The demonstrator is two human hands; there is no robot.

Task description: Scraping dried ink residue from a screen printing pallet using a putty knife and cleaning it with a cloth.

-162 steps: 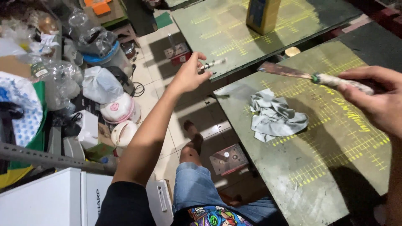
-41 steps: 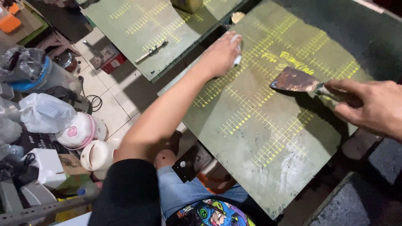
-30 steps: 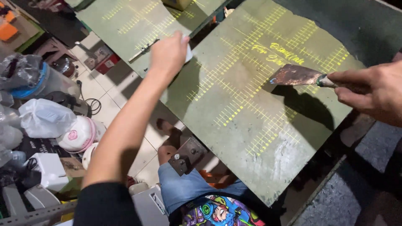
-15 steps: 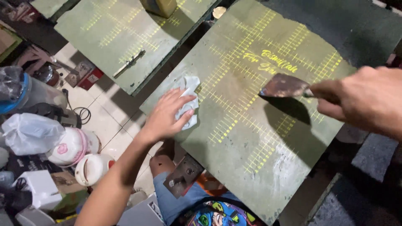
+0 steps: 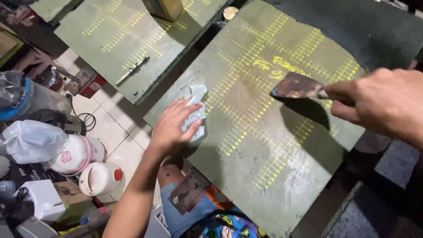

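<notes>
We held a rusty scraper in our right hand, fingers clenched round its handle, which the hand hid. Its long axis ran nearly level across the view, the flat blade pointing left and a touch upward, raised above the green printing board and casting a dark shadow just below and right of itself. Our left hand lay palm down on a crumpled pale cloth, fingers spread and pressing it against the board near the board's left edge.

The board sat as a tilted rectangle, its near corner towards our knees and its left edge running up and to the right. Rows of yellow dashed grid marks and a line of yellow handwriting crossed its surface. Between cloth and blade the board lay bare, as did the whole lower half down to the near corner. A narrow dark gap parted it from a second green board to the upper left, on which a slim metal tool rested; a yellowish boxy container stood at that board's far edge.

On the tiled floor to the left sat two white plastic tubs, one with a pink rim, the other with a red spot, beside a knotted clear bag and a white box.
</notes>
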